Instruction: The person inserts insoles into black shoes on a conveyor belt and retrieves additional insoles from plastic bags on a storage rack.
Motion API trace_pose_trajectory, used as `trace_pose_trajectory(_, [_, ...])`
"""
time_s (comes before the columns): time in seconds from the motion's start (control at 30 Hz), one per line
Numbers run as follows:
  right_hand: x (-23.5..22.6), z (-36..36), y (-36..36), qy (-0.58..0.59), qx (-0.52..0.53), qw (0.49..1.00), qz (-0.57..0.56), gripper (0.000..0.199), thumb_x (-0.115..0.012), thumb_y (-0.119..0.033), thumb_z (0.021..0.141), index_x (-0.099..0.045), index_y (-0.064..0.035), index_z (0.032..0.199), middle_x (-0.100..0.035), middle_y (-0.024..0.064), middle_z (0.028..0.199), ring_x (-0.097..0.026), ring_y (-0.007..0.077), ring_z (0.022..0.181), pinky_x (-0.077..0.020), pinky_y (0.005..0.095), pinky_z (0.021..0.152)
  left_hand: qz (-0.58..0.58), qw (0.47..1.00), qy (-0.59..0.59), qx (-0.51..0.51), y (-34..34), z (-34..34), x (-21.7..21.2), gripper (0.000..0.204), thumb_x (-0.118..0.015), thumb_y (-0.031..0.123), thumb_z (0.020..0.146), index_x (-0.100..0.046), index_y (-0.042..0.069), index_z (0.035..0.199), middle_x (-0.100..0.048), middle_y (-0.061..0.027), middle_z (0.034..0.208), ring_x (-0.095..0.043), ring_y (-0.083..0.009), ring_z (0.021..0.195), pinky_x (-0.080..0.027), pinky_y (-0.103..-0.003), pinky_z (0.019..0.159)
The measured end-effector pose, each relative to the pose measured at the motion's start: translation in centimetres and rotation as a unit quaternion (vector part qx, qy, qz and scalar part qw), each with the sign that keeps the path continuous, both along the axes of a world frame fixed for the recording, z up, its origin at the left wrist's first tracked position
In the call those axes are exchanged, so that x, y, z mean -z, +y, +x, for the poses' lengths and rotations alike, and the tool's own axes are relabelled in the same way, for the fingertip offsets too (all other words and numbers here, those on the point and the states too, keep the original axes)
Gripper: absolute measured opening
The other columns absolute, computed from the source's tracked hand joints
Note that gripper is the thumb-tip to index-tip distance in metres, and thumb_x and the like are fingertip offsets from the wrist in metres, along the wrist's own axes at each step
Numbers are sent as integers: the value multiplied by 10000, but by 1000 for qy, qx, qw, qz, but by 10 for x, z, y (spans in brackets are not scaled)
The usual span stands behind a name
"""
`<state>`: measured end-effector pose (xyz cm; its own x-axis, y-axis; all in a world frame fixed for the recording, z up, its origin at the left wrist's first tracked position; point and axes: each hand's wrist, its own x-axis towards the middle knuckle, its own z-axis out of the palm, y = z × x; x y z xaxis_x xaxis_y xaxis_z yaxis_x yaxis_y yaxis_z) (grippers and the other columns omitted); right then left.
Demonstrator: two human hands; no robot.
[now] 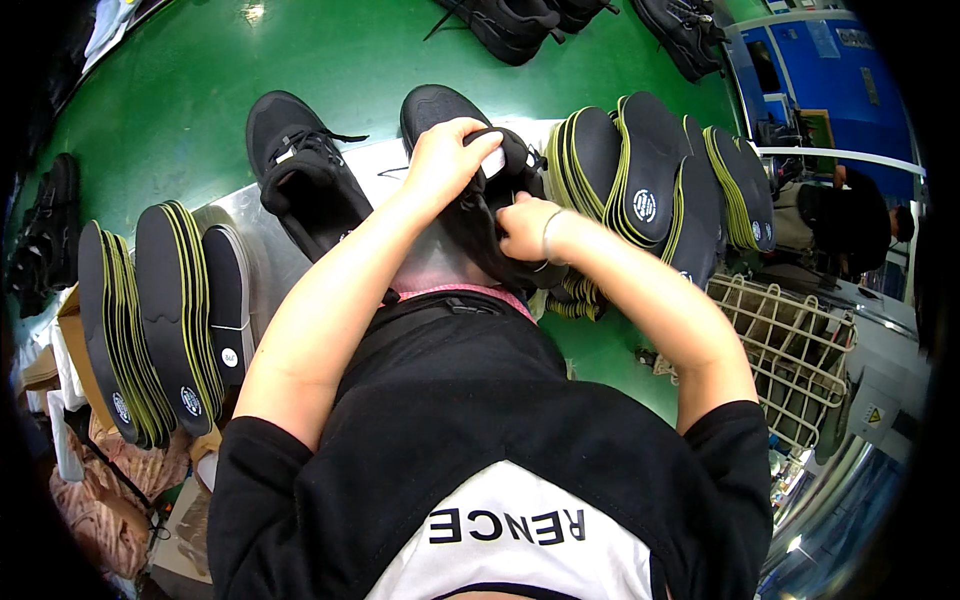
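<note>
Two black lace-up shoes stand before me, toes pointing away. My left hand [447,168] is closed on the tongue of the right-hand black shoe [438,105], pulling the collar open at the top. Inside that shoe's opening, my right hand [532,230] has its fingers bent and pressed together; their tips are hidden, so what they grip cannot be made out. The other black shoe [300,165] is untouched, left of my left forearm, its laces loose.
Stacks of black insoles with yellow-green edges flank me, a left stack [165,310] and a right stack [630,170]. More black shoes [500,28] lie on the green table [190,100]. A wire basket [780,350] stands at right, near another person [845,215].
</note>
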<state>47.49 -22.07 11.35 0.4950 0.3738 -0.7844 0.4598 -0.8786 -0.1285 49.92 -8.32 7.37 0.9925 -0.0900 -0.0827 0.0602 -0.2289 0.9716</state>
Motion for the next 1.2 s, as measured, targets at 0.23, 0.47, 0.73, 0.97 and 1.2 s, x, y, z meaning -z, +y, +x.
trace_pose_trajectory(0.23, [8,-23,14,-136,21,988,-67,221,-532,-128,722,-590,-56,923,-552,192,987,-568,259,906,-474,326,720,7,1000,3,-8,-1,-3,0,325,-585,290,724,-610,6,878,-614,-157,775,-602,-246,744,-445,-305,688])
trace_pose_trajectory(0.47, [11,-24,-1,-64,-156,980,-104,195,-495,-160,722,-632,-90,842,-627,127,790,-612,239,749,-463,351,703,-11,1000,7,4,-2,-1,5,318,-587,282,724,-611,5,877,-618,-145,790,-600,-239,752,-444,-297,691])
trace_pose_trajectory(0.73, [-17,-36,-19,125,-41,988,-78,335,-494,-169,689,-558,-32,988,-586,137,991,-563,275,922,-351,469,826,-31,999,16,6,-4,-2,9,333,-587,288,730,-604,-3,891,-619,-137,801,-596,-216,767,-439,-292,711])
trace_pose_trajectory(0.97, [-21,-38,-16,76,-40,996,-33,281,-499,-143,651,-586,-44,900,-606,137,891,-576,284,874,-391,459,769,-123,990,69,27,32,-22,-32,432,-601,293,753,-494,10,1061,-577,-111,908,-549,-165,804,-436,-274,708])
trace_pose_trajectory(1.2, [-18,-46,42,-51,21,991,120,210,-490,-153,704,-534,-41,876,-607,117,844,-578,263,850,-382,444,739,346,937,45,-24,96,-88,-59,711,-580,329,757,-189,43,1277,-588,-171,673,-586,-317,594,-460,-362,547])
